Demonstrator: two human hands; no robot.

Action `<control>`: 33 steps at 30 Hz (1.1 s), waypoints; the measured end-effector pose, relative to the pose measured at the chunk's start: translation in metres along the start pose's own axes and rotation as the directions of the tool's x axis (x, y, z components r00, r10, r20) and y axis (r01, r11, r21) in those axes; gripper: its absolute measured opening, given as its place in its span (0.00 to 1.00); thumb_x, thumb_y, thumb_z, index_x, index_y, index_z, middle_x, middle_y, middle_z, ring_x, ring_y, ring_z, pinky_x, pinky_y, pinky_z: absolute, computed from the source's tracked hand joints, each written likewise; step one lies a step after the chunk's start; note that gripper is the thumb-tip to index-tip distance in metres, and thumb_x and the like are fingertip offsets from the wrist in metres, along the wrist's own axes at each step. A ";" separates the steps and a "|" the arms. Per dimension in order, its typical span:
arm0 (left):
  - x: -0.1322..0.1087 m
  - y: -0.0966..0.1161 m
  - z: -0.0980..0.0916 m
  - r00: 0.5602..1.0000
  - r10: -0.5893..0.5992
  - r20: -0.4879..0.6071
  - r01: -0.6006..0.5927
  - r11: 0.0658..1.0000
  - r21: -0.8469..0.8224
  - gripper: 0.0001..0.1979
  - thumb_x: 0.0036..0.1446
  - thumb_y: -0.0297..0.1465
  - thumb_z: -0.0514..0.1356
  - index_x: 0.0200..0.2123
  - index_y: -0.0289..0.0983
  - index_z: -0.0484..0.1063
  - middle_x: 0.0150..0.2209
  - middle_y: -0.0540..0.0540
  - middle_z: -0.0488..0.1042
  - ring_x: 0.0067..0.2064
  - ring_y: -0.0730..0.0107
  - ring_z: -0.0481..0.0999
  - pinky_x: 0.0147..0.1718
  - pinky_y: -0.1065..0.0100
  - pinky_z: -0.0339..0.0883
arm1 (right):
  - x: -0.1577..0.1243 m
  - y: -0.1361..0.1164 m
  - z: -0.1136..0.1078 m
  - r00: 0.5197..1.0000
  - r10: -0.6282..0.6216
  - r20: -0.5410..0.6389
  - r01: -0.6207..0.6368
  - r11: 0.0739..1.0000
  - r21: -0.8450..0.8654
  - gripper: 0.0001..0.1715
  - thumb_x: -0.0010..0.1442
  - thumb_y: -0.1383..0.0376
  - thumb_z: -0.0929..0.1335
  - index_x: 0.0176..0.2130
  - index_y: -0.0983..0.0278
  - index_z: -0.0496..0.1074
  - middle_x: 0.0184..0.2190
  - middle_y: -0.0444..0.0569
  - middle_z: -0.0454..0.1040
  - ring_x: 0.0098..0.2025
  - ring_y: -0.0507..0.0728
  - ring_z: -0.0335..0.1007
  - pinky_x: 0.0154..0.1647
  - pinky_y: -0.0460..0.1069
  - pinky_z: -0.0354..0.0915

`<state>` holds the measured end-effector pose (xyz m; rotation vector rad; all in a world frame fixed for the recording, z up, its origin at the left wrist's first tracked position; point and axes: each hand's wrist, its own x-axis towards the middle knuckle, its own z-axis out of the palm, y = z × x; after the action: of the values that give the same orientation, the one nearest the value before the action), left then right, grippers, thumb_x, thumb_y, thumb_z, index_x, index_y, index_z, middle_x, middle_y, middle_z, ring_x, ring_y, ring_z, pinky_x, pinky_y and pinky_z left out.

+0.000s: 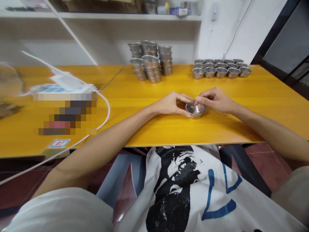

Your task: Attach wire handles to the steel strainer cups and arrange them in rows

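A small round metal cup with holes in its base [195, 114] stands upright on the yellow table in front of me. My left hand [173, 103] curves around its left side, thumb at the near rim and fingers at the far rim. At the cup's right rim is my right hand [214, 99], its thumb and forefinger pinched together over the opening. Whatever may be between those fingertips is too small to make out.
Behind stand several stacks of perforated metal cups [151, 64]. Rows of similar cups [221, 71] sit at the back right. On the left, a white cable [107, 108] loops across the yellow table [149, 133] near a power strip [65, 84]. A shelf [108, 16] hangs above.
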<state>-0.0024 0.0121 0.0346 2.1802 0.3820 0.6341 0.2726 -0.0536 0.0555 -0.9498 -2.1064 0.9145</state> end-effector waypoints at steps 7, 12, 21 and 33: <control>-0.003 -0.007 -0.020 0.997 -0.058 0.059 0.058 0.998 0.005 0.37 0.45 0.48 0.90 0.57 0.44 0.92 0.62 0.37 0.88 0.66 0.43 0.87 0.74 0.46 0.75 | 0.001 0.005 -0.014 0.979 -0.109 0.171 0.123 0.990 -0.073 0.27 0.69 0.42 0.80 0.53 0.59 0.92 0.47 0.54 0.90 0.43 0.59 0.82 0.46 0.53 0.70; -0.004 -0.009 -0.020 0.996 -0.050 0.077 0.049 0.999 0.011 0.37 0.45 0.48 0.90 0.57 0.43 0.92 0.62 0.36 0.88 0.66 0.42 0.86 0.74 0.47 0.75 | 0.001 0.011 -0.010 0.973 -0.100 0.209 0.109 0.994 -0.031 0.29 0.67 0.44 0.81 0.59 0.58 0.91 0.50 0.55 0.91 0.49 0.62 0.83 0.51 0.54 0.71; -0.004 -0.013 -0.016 0.993 -0.104 0.049 0.104 0.995 0.000 0.41 0.41 0.46 0.90 0.59 0.41 0.91 0.60 0.36 0.88 0.63 0.42 0.87 0.72 0.42 0.75 | 0.001 0.012 -0.001 0.981 -0.107 0.162 0.120 0.990 -0.075 0.26 0.69 0.43 0.80 0.45 0.62 0.90 0.39 0.51 0.90 0.38 0.57 0.81 0.43 0.51 0.68; -0.004 -0.012 -0.014 0.991 -0.129 0.046 0.131 0.991 -0.033 0.39 0.42 0.43 0.89 0.59 0.40 0.91 0.58 0.38 0.89 0.61 0.46 0.87 0.69 0.47 0.75 | 0.001 0.003 0.006 0.990 -0.047 0.134 0.057 0.996 -0.075 0.29 0.67 0.39 0.79 0.40 0.62 0.85 0.34 0.48 0.87 0.33 0.55 0.74 0.37 0.50 0.63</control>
<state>-0.0138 0.0265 0.0319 2.1120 0.4817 0.5160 0.2683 -0.0530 0.0500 -0.8906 -2.2832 0.8958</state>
